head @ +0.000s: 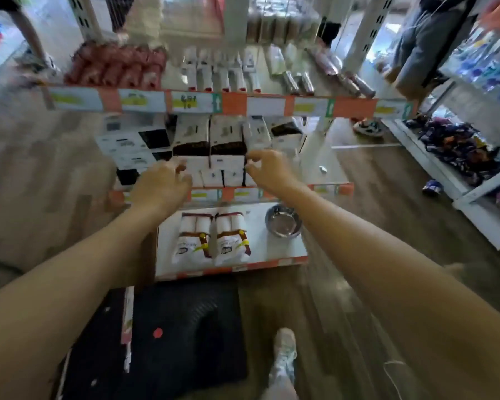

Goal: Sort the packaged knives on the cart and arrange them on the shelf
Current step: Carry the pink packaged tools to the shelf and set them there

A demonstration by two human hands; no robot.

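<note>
Motion blur throughout, print on packages unreadable. Left hand and right hand both reaching to the middle shelf, fingers curled at the front row of white-and-black packaged knives; left fingertips blurred against the box fronts, impossible to say whether anything is gripped; right thumb and fingers pinched near a box edge, contact unclear too. Boxes packed tight side by side, left stack tilted and partly hidden behind the left hand. Top shelf with red rolls, white packaged items and foil rolls, all smeared; upper edge cut off by frame. Bottom shelf holding two white roll packs and a steel bowl, open space right of bowl. Black cart surface at lower frame, one long packaged item lying along its left edge, contents hard to make out. Shoe on floor just right of cart. Neighbouring rack at right, aisle floor between it and the shelf open. Bystander legs at top corners, cropped.
</note>
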